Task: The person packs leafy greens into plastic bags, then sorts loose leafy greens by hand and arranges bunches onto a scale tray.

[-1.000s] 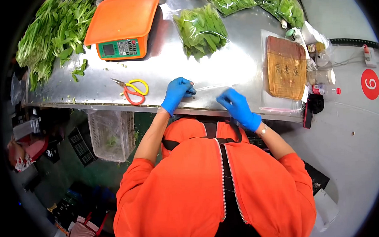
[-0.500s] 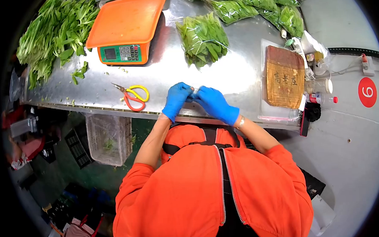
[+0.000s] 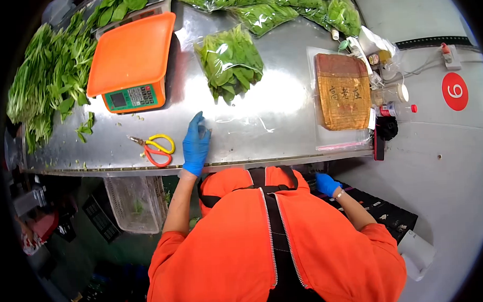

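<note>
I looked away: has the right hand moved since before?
Yes: the right hand, earlier over the metal table, is now beyond its near edge and farther right.

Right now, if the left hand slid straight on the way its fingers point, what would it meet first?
Left hand: probably the left side of the bagged greens. Its height above the table is unclear, so it might pass over.

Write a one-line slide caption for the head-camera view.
Gloved left hand beside scissors on a metal table, near bagged greens.
</note>
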### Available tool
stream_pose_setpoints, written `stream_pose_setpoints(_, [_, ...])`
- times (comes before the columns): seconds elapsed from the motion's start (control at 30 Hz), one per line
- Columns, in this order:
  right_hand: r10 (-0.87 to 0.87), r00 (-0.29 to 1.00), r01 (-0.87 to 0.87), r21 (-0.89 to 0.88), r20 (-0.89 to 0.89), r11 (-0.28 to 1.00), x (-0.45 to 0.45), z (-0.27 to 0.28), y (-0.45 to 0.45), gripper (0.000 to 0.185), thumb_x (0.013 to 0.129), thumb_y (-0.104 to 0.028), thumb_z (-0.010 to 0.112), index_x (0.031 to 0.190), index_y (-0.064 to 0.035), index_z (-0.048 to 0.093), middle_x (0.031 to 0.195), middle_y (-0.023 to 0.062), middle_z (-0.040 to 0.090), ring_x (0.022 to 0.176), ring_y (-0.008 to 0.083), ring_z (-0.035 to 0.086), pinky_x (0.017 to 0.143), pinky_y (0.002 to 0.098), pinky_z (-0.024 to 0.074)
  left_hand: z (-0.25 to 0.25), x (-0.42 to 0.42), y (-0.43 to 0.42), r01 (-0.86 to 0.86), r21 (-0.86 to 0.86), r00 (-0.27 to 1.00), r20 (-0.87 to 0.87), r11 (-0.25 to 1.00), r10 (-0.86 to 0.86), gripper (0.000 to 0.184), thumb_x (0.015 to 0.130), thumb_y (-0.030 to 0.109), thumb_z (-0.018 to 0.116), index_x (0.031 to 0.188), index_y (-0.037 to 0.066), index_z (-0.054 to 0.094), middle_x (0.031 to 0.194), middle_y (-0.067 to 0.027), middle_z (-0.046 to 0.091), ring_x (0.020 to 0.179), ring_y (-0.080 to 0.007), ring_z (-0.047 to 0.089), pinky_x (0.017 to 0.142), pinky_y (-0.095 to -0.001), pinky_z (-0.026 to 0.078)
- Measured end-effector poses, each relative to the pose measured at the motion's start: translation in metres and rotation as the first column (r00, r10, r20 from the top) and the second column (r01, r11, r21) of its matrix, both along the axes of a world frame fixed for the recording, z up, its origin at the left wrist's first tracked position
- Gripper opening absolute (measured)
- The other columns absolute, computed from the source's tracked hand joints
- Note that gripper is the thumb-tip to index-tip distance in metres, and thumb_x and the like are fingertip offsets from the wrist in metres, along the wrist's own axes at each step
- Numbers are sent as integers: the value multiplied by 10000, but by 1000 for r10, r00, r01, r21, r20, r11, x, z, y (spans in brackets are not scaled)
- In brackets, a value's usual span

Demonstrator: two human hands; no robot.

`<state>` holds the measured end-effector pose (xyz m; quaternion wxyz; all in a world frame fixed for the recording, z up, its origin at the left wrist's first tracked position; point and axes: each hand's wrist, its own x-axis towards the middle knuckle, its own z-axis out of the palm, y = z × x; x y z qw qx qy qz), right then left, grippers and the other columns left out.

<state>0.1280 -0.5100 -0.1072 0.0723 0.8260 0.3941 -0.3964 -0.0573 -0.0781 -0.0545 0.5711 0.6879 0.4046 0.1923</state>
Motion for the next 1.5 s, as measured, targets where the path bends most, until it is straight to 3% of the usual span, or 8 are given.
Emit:
stream_pose_setpoints(0.07, [10,998,18,455,-60,890,2,35,72,181,727,-132,506,855,-12,547,715,197,562,683,346,554,589,408,443,18,9,5,163,707,986,-136,688,-94,491,671,30,578,1136,107,438,1021,-117,520,951,-278,478,792,-343,403])
stream_pose_setpoints(0.23, [-194,964,260,507,-181,822,45,114,190,240,755,-149,521,987,-105,563,721,143,571,648,279,559,580,327,447,5,28,14,252,858,966,-195,448,-170,437,623,16,558,1037,156,543,1043,-86,519,997,-288,451,824,-363,371])
stream_pose_setpoints(0.43, [-32,962,-204,793,271,574,85,84,275,337,720,-100,562,1052,-130,522,1031,79,519,694,234,555,609,307,454,-5,36,14,219,878,966,-133,425,-223,365,617,21,571,956,155,583,972,-51,559,936,-260,499,791,-354,396])
stream_pose_setpoints(0.87, [92,985,127,969,-149,212,76,91,288,144,754,-61,539,897,-74,551,921,78,579,748,207,591,628,243,469,44,63,19,-99,870,977,177,483,-120,124,786,70,499,892,80,563,893,-70,589,844,-231,540,715,-289,434])
stream_pose_setpoints(0.93, [104,975,173,964,-196,201,70,95,286,99,773,-48,510,868,-35,533,843,91,587,671,173,585,599,232,459,34,66,12,-106,424,961,275,900,-16,141,846,149,445,861,38,532,842,-90,598,724,-175,559,634,-260,440])
stream_pose_setpoints(1.0, [-107,611,791,601,-784,112,75,93,285,60,793,-45,483,834,-13,514,770,77,573,610,129,551,574,224,446,5,63,15,-136,235,944,325,962,54,148,853,153,432,855,34,520,803,-83,593,691,-155,553,621,-257,444])
stream_pose_setpoints(1.13, [-201,504,853,450,-840,263,89,65,273,132,792,-63,501,914,-16,519,715,48,556,605,85,517,582,194,424,-14,61,15,-200,-198,909,328,960,257,167,866,179,410,842,39,498,677,-40,563,623,-111,552,584,-230,451])
stream_pose_setpoints(1.5, [227,919,254,925,-322,282,105,116,364,283,855,-220,418,1033,-52,560,1075,68,523,996,169,476,861,261,364,-20,54,19,-167,-409,902,304,897,307,171,858,199,422,846,48,501,708,-31,557,611,-108,551,607,-228,460])
